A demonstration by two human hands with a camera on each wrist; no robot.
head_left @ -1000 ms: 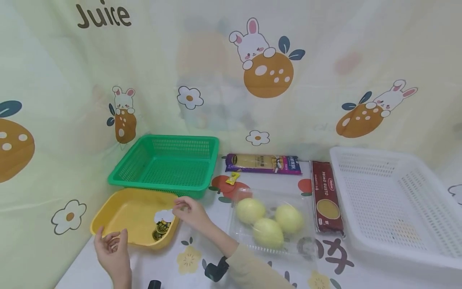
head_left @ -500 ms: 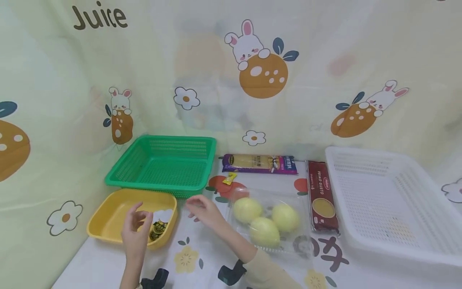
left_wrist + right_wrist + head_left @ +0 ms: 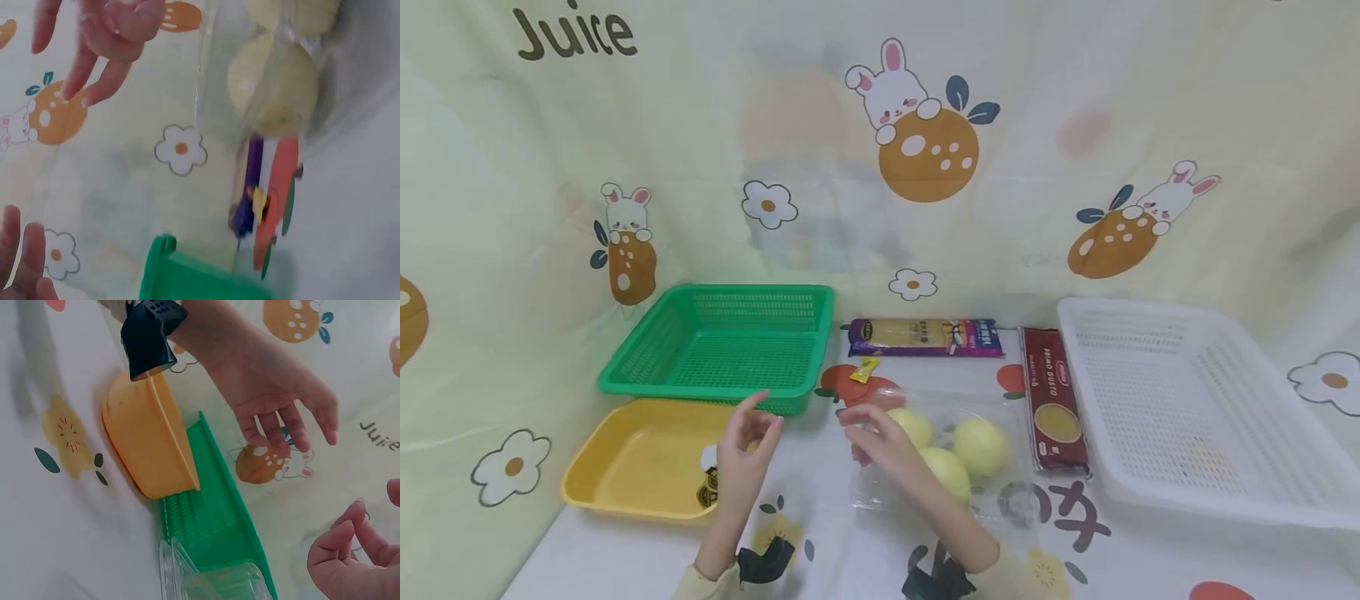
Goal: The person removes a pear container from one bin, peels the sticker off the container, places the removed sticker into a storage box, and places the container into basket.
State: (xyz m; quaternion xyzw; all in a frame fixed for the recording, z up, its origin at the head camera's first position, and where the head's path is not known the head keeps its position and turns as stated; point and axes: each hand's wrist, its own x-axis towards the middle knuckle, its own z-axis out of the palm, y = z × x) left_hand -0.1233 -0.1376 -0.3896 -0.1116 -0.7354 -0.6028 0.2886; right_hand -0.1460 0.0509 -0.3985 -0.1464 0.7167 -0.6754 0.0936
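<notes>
Both hands hover above the table with nothing held. My left hand point(image 3: 745, 458) is just right of the yellow tub point(image 3: 643, 458), its fingers loosely curved, overlapping the tub's right end in the head view. My right hand point(image 3: 891, 450) is over the left side of a clear plastic box point(image 3: 1003, 408), fingers bent loosely and pointing left. Inside the box lie three round pale yellow fruits point(image 3: 981, 447), partly covered by the right hand and forearm. Black-and-gold items point(image 3: 707, 490) with a white part lie in the tub, partly hidden behind the left hand.
Behind the tub stands a green basket point(image 3: 741, 358). A purple pasta packet point(image 3: 925, 337) lies at the back, a small yellow wrapped piece point(image 3: 864, 369) before it. To the right are a red spaghetti packet point(image 3: 1054, 400) and a white basket point(image 3: 1157, 417).
My left hand has moved right, from the tub's front left to its right end. The right hand has moved right, from the tub's rim to over the clear box. The head view has shifted slightly.
</notes>
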